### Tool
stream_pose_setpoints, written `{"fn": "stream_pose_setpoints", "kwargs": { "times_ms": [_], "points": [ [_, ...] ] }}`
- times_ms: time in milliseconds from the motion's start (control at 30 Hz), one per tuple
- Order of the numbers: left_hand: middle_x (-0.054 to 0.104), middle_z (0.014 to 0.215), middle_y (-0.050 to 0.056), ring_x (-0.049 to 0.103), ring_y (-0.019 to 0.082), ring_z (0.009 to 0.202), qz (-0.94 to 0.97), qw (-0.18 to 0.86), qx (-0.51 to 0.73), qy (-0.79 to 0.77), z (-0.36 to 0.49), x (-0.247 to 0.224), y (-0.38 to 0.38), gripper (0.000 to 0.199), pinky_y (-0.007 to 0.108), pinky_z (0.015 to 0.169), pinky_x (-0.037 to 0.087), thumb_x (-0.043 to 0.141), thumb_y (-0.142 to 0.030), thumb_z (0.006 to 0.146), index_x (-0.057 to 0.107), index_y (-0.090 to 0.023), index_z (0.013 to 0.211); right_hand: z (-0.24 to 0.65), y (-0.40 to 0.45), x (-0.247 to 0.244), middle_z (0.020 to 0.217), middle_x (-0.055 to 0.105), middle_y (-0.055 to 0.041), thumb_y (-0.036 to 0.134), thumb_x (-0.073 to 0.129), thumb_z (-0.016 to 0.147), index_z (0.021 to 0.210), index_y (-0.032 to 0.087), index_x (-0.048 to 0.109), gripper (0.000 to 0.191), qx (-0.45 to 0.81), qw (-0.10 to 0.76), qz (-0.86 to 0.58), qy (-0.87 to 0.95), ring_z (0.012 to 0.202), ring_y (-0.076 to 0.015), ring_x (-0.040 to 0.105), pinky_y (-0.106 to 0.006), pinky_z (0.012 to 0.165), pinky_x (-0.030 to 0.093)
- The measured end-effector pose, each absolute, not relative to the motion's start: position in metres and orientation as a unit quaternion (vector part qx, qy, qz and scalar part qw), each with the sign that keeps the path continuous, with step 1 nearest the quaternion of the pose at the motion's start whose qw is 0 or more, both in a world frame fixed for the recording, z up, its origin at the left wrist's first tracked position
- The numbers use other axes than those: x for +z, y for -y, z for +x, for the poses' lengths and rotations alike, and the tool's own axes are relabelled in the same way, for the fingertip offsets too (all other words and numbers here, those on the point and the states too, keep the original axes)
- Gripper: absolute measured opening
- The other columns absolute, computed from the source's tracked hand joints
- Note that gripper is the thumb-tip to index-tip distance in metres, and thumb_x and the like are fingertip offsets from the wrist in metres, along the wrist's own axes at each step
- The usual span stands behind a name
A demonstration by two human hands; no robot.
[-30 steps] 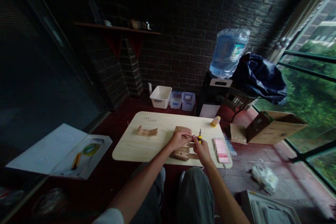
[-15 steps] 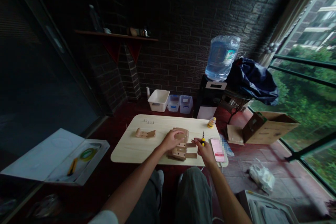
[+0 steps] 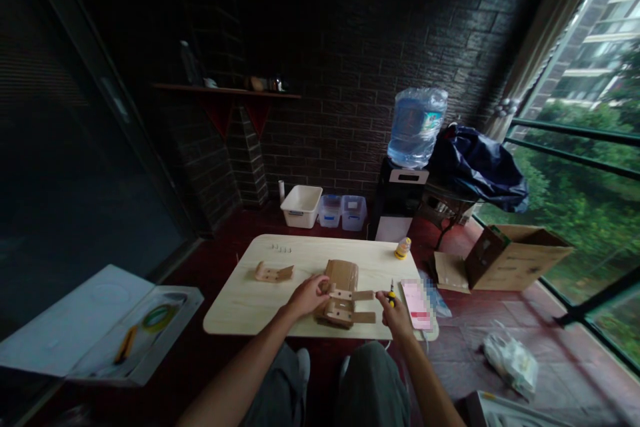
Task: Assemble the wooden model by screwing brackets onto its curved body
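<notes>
A wooden assembly [image 3: 342, 293] of slotted plywood pieces sits near the front edge of a low pale table [image 3: 240, 293]. My left hand [image 3: 307, 295] rests against its left side, fingers on the wood. My right hand [image 3: 397, 311] is just to its right and grips a small yellow-and-black screwdriver [image 3: 391, 293], shaft pointing up. A separate wooden piece [image 3: 273, 272] lies further left on the table, with a row of small screws [image 3: 281, 249] behind it.
A pink phone [image 3: 417, 304] lies at the table's right edge, a small yellow bottle [image 3: 401, 248] at the back right. Bins [image 3: 303, 205], a water dispenser [image 3: 405, 180] and a cardboard box [image 3: 515, 257] stand behind. An open case [image 3: 125, 333] lies on the floor, left.
My left hand slid from the top of the assembly to its left side. My right hand drew back to the right with the screwdriver. The view tilted upward.
</notes>
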State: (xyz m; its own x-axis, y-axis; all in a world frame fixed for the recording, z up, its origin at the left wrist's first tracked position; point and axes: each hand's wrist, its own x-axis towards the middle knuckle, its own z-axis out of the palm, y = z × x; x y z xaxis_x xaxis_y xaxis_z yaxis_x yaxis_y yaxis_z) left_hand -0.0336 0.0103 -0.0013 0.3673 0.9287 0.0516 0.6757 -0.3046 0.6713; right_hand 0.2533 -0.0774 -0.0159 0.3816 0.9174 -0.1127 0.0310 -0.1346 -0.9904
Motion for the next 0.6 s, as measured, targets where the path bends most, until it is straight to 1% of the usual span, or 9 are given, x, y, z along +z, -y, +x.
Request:
{"fn": "stream_pose_setpoints", "kwargs": {
  "times_ms": [67,100,200,300,433,600],
  "points": [
    [0.073,0.092,0.004,0.068,0.021,0.083,0.774,0.295,0.212,-0.519,-0.030,-0.006,-0.014,0.049,0.030,0.076,0.052,0.074,-0.026,0.076,0.067,-0.020,0.125,0.249,0.075,-0.019,0.044,0.045,0.0071,0.072,0.070,0.067,0.092,0.015,0.073,0.063,0.424,0.532,-0.628,0.378,0.038,-0.0115,0.043,-0.024,0.038,0.032],
    [0.074,0.091,0.004,0.068,0.021,0.083,0.773,0.305,0.211,-0.515,-0.029,-0.008,-0.016,0.048,0.030,0.076,0.052,0.073,-0.025,0.075,0.068,-0.020,0.123,0.248,0.074,-0.021,0.044,0.045,0.0073,0.072,0.070,0.067,0.092,0.014,0.073,0.063,0.430,0.528,-0.627,0.377,0.038,-0.0113,0.042,-0.024,0.038,0.031],
    [0.076,0.098,0.006,0.069,0.021,0.086,0.769,0.334,0.221,-0.499,-0.022,-0.014,-0.021,0.040,0.030,0.078,0.053,0.073,-0.024,0.075,0.072,-0.019,0.115,0.246,0.070,-0.025,0.043,0.044,0.0076,0.072,0.070,0.068,0.092,0.014,0.073,0.063,0.438,0.521,-0.631,0.373,0.038,-0.0107,0.040,-0.024,0.038,0.030],
    [0.077,0.101,0.008,0.070,0.023,0.090,0.765,0.350,0.233,-0.488,-0.016,-0.014,-0.026,0.033,0.032,0.082,0.053,0.073,-0.027,0.076,0.074,-0.018,0.108,0.250,0.066,-0.024,0.044,0.047,0.0064,0.071,0.070,0.069,0.093,0.014,0.073,0.062,0.434,0.517,-0.638,0.371,0.038,-0.0110,0.041,-0.024,0.038,0.031],
    [0.077,0.104,0.009,0.070,0.024,0.095,0.770,0.345,0.250,-0.476,-0.008,-0.005,-0.031,0.031,0.032,0.085,0.053,0.075,-0.029,0.077,0.074,-0.019,0.106,0.258,0.063,-0.019,0.045,0.050,0.0049,0.072,0.068,0.069,0.093,0.013,0.073,0.064,0.417,0.511,-0.651,0.375,0.039,-0.0116,0.042,-0.024,0.039,0.032],
    [0.076,0.102,0.008,0.069,0.022,0.091,0.784,0.334,0.244,-0.463,-0.008,-0.004,-0.032,0.028,0.030,0.083,0.053,0.074,-0.025,0.077,0.073,-0.017,0.104,0.261,0.063,-0.020,0.046,0.049,0.0055,0.075,0.067,0.068,0.096,0.012,0.073,0.069,0.406,0.494,-0.665,0.386,0.040,-0.0123,0.043,-0.025,0.040,0.033]
  ]
}}
